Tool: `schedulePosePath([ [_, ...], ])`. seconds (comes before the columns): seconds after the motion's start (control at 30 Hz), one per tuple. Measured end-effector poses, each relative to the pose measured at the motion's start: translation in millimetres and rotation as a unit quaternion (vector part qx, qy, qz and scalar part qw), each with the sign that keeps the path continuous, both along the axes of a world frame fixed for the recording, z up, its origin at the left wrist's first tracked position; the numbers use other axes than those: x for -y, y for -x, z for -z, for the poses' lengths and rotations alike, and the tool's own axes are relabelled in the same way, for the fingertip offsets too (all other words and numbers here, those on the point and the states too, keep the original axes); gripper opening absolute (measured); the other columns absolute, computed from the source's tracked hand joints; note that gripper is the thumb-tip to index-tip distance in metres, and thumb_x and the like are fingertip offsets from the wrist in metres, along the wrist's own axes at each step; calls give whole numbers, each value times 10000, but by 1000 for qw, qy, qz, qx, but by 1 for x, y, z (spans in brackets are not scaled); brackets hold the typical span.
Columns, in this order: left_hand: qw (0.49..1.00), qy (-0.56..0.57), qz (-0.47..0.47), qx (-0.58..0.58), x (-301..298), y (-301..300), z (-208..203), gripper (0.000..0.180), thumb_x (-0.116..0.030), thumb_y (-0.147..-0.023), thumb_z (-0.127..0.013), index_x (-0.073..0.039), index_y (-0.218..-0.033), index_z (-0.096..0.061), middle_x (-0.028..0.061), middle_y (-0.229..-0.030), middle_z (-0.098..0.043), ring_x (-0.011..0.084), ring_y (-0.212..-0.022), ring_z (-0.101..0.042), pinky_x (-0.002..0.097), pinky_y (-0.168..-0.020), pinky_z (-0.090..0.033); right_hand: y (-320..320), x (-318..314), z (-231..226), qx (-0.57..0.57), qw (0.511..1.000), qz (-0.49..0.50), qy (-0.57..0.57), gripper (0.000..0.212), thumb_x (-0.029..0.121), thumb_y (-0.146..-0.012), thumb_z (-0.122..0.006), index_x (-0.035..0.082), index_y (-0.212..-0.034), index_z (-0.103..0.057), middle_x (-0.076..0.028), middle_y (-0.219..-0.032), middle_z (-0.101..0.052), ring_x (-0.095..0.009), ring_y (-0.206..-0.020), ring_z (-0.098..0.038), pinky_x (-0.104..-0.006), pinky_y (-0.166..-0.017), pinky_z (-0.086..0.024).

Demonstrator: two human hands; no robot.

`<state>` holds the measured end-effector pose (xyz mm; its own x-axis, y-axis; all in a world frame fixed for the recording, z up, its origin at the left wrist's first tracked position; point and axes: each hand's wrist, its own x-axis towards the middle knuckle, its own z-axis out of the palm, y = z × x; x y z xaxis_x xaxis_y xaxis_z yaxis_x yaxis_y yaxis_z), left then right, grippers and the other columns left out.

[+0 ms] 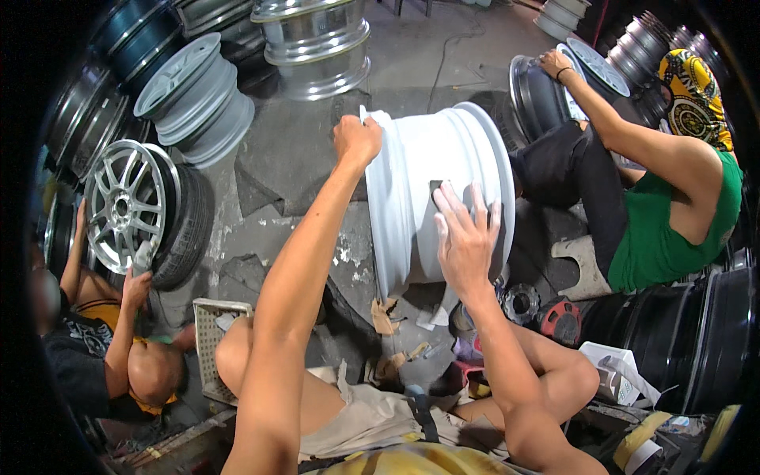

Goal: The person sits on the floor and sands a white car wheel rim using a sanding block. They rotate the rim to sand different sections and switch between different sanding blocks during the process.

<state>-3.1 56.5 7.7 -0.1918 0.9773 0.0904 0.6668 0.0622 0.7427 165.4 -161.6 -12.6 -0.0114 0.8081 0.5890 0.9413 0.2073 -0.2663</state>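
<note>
A pale grey wheel rim (423, 150) stands on its edge in front of me, its barrel turned toward me. My left hand (358, 141) is closed round the lip on the rim's left side. Flat against the barrel, toward the right side, lies my right hand (465, 241), fingers stretched out and slightly apart, with whitish dust on them. By its fingertips shows a small dark patch (435, 186); whether it is a sheet of something or a mark I cannot tell. The palm's underside is hidden.
On the left a person (87, 348) holds a silver spoked wheel (123, 207) beside a tyre (186, 229). At right a person in a green top (673, 229) handles a dark rim (542, 91). Stacked rims (313, 47) stand behind. A beige plastic basket (210, 348) sits near my left knee.
</note>
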Motion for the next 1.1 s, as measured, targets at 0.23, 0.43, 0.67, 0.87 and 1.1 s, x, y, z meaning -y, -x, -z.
schedulePosePath([
  [0.23,999,36,6,18,2,2,-3,416,-288,-923,-621,115,-984,-708,352,-1090,-687,484,-1076,-670,518,-962,-520,1,-27,-10,26,999,13,13,373,178,-990,-597,151,-1358,-653,-22,-1446,-597,-362,-1486,-335,-631,-1200,-183],
  [0.43,999,30,18,32,7,-5,-3,416,-286,-931,-618,118,-982,-706,350,-1064,-693,489,-1052,-676,515,-942,-531,-8,-49,-18,40,999,26,13,374,191,-990,-593,153,-1358,-645,-21,-1440,-598,-352,-1489,-329,-643,-1193,-190],
  [0.67,1000,6,16,26,10,-4,-2,416,-286,-935,-610,117,-956,-712,352,-1049,-694,487,-1047,-678,517,-947,-527,-7,-4,-5,47,998,37,11,389,223,-966,-638,164,-1349,-663,-11,-1463,-573,-361,-1478,-339,-633,-1204,-179],
  [0.87,1000,4,5,11,-1,1,-2,419,-291,-936,-605,114,-938,-715,350,-1023,-694,482,-1028,-682,516,-935,-524,2,-29,-10,72,997,19,15,381,242,-973,-623,161,-1343,-665,-2,-1483,-551,-357,-1480,-337,-627,-1195,-193],
  [1.1,999,-27,-5,18,5,-5,8,442,-322,-925,-614,99,-846,-728,339,-935,-704,480,-965,-698,515,-892,-526,-12,-64,-20,106,994,39,11,386,268,-990,-594,166,-1358,-656,-9,-1429,-602,-344,-1469,-359,-636,-1195,-188],
])
